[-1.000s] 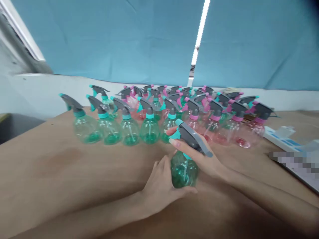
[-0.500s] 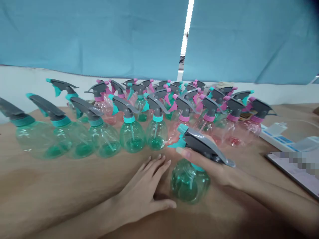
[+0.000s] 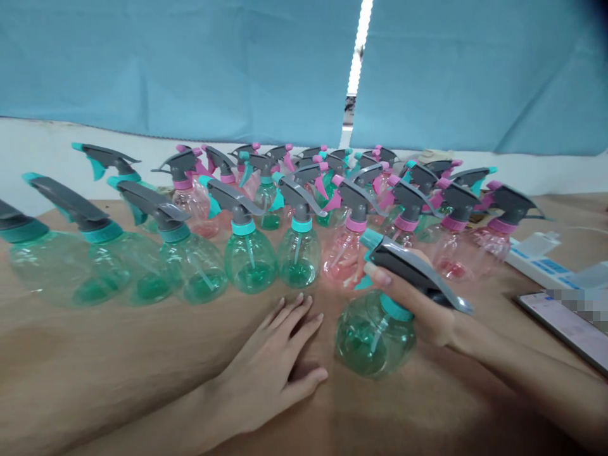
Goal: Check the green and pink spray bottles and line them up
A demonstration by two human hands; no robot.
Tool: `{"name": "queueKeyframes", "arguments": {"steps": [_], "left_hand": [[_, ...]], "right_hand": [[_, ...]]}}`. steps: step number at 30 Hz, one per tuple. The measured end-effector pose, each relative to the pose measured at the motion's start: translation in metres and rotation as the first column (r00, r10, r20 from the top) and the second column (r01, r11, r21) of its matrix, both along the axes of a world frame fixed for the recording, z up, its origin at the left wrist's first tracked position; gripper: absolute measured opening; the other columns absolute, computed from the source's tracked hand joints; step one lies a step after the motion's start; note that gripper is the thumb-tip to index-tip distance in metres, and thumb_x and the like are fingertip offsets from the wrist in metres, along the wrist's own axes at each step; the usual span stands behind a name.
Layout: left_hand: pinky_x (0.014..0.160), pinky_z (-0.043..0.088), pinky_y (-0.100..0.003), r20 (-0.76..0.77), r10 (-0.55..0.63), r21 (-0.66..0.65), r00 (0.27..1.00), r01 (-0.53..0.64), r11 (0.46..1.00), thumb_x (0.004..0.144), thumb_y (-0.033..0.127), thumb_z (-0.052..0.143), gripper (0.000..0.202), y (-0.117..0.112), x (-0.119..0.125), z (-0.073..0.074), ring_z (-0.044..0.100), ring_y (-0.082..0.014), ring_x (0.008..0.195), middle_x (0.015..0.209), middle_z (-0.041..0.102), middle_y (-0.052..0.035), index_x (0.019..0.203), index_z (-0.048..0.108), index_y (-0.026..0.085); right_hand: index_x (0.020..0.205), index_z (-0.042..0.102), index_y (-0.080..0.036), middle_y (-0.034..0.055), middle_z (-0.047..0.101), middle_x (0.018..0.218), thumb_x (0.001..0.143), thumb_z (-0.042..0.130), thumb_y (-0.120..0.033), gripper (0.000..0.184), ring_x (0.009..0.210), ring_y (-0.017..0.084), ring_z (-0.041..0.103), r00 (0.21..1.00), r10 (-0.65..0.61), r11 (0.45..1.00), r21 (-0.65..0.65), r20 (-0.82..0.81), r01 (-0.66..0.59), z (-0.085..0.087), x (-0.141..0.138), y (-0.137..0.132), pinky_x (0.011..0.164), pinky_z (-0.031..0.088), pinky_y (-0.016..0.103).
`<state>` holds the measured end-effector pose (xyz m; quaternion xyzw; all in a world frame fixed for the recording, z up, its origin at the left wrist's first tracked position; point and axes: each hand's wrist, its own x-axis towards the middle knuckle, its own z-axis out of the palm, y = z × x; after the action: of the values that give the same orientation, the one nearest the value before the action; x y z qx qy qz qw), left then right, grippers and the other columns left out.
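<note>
Green spray bottle (image 3: pixel 375 335): in the right hand, above the near part of the table, tilted — whether its base touches the wood I cannot tell.
Clear body: looks like thin, smooth plastic, so probably light, a little springy under a squeeze and apt to slip; the darker green at the bottom may be liquid or only tinted plastic.
Turquoise collar (image 3: pixel 395 307): the narrow neck seems the surest place to take hold, stiffer than the round body.
Grey spray head (image 3: pixel 413 266): looks rigid; its turquoise trigger (image 3: pixel 365 282) would likely give under a finger, so a grip there should be gentle.
Right hand (image 3: pixel 422 310): closed around the neck just under the spray head, fingertips by the trigger — whether they press it is unclear.
Left hand (image 3: pixel 275 351): palm down on the table (image 3: pixel 118 361), fingers loosely spread, holding nothing, beside the bottle.
Front row: green bottles (image 3: pixel 249 263) on the left, pink bottles (image 3: pixel 342 256) on the right.
Right edge: phone (image 3: pixel 553 313), near a power strip (image 3: pixel 541 263).
</note>
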<state>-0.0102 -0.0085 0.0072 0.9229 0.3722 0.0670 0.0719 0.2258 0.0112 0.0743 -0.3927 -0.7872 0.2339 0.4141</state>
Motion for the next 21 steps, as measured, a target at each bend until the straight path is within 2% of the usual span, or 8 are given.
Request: {"name": "queueKeyframes", "arguments": {"steps": [5,7,13,21], "left_hand": [[0.111,0.026,-0.046,0.009,-0.012,0.043,1.0,0.011,0.999,0.094,0.045,0.051,0.055,0.002,-0.002,-0.001,0.026,-0.0278,0.139,0.151,0.032,-0.0102,0.14,0.042,0.016],[0.111,0.026,-0.046,0.012,-0.014,0.049,1.0,0.013,0.999,0.094,0.045,0.051,0.055,0.002,-0.002,-0.002,0.027,-0.0278,0.139,0.151,0.033,-0.01,0.14,0.043,0.016],[0.111,0.027,-0.047,0.03,-0.016,0.048,0.999,0.015,0.999,0.095,0.045,0.049,0.054,0.001,-0.001,-0.002,0.028,-0.0278,0.138,0.15,0.034,-0.0106,0.14,0.043,0.015],[0.109,0.03,-0.048,0.018,-0.004,0.048,1.0,0.004,0.999,0.094,0.045,0.051,0.055,0.001,-0.001,-0.004,0.027,-0.0281,0.139,0.151,0.033,-0.0116,0.139,0.044,0.015]], "right_hand": [[0.083,0.057,-0.026,-0.0035,0.05,0.072,0.092,0.05,-0.029,0.012,0.063,0.012,0.047,0.999,0.019,0.993,-0.12,-0.044,-0.024,-0.008,0.003,0.005,0.058,0.04,0.025],[0.091,0.062,-0.028,-0.0025,0.053,0.073,0.093,0.048,-0.031,0.014,0.064,0.014,0.049,0.998,0.021,0.983,-0.18,-0.064,-0.032,-0.01,0.002,0.005,0.06,0.041,0.027],[0.111,0.063,-0.033,-0.0019,0.059,0.075,0.093,0.05,-0.037,0.023,0.063,0.015,0.052,0.994,0.0,0.972,-0.233,-0.111,-0.026,-0.009,0.001,0.002,0.061,0.044,0.028],[0.109,0.067,-0.032,-0.0003,0.068,0.078,0.092,0.049,-0.043,0.028,0.065,0.018,0.064,0.985,0.032,0.946,-0.312,-0.167,-0.084,-0.015,0.002,0.004,0.064,0.054,0.034]]}}
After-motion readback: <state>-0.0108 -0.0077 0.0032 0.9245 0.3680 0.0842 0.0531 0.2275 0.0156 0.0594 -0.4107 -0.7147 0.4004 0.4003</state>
